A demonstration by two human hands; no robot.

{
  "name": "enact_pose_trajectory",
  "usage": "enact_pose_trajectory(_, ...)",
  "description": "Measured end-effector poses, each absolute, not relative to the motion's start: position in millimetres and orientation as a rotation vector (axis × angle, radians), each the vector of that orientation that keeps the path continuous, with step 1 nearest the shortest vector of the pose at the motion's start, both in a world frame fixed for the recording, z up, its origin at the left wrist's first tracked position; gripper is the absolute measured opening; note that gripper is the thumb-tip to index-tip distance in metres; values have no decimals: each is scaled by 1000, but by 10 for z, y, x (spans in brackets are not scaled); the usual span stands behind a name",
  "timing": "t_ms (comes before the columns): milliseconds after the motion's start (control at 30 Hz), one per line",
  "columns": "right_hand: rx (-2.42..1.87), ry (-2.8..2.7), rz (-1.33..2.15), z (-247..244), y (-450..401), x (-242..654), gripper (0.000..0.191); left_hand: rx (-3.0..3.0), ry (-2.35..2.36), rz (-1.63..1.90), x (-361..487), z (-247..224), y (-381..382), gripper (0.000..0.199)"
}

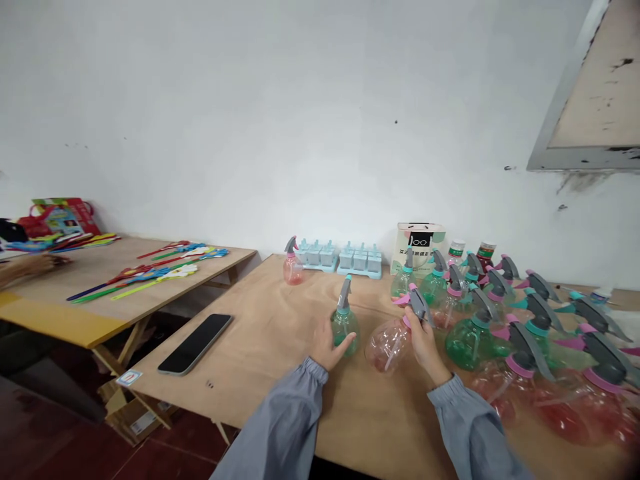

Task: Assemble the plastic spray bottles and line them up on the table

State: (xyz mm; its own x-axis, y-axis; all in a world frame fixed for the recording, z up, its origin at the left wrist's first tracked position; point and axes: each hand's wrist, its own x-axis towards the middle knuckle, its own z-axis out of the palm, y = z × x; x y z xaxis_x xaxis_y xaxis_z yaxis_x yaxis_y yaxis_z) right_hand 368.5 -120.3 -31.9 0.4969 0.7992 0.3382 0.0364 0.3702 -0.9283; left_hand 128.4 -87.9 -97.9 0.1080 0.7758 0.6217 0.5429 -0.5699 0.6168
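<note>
My left hand (329,343) is wrapped round the body of a green spray bottle (345,328) with a grey and teal nozzle, upright on the wooden table (260,333). In my right hand (423,340) is a clear pink spray bottle (386,347), gripped near its grey and pink spray head and tilted with its base toward the left. Just right of my right hand stands a green spray bottle (469,341), among several more green and pink ones. A pink spray bottle (293,269) stands alone near the table's back edge.
A black phone (196,344) lies at the left of the table. Light blue moulds (360,261) and a paper bag (416,250) stand along the wall. On another table (117,257) to the left lie colourful flat items (150,273); another person's hand (33,267) rests there.
</note>
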Motion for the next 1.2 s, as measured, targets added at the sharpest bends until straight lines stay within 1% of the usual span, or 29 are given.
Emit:
enact_pose_trajectory(200, -1079, -958, 529, -277, -1205, 3714, 45, 2170, 1343, 1475, 1319, -963, -898, 70)
enact_pose_trajectory(400, -1108, -966, 575, -297, -1212, 3707, 41, 2110, 1390, 1502, 1368, -949, -920, 72)
enact_pose_trajectory(533, -1121, -1003, 538, -278, -1229, 3694, 40, 2102, 1389, 1507, 1370, -958, -912, 71)
enact_pose_trajectory(667, -1160, -962, 428, -245, -1239, 3712, 45, 2100, 1377, 1510, 1367, -970, -908, 71)
enact_pose_trajectory(733, -1190, -970, 439, -229, -1238, 3740, 47, 2102, 1373, 1514, 1368, -974, -908, 70)
enact_pose_trajectory(833, -1213, -1047, 455, -189, -1224, 3801, 46, 2098, 1371, 1532, 1369, -974, -908, 70)
enact_pose_trajectory(933, -1188, -1069, 336, -134, -1178, 3872, 45, 2095, 1370, 1532, 1369, -963, -910, 70)
enact_pose_trajectory(1033, -1236, -1043, 264, -96, -1096, 3947, 49, 2101, 1361, 1514, 1365, -948, -915, 71)
enact_pose_trajectory(1200, -1245, -1053, 252, -121, -917, 4053, 56, 2100, 1362, 1503, 1367, -928, -926, 70)
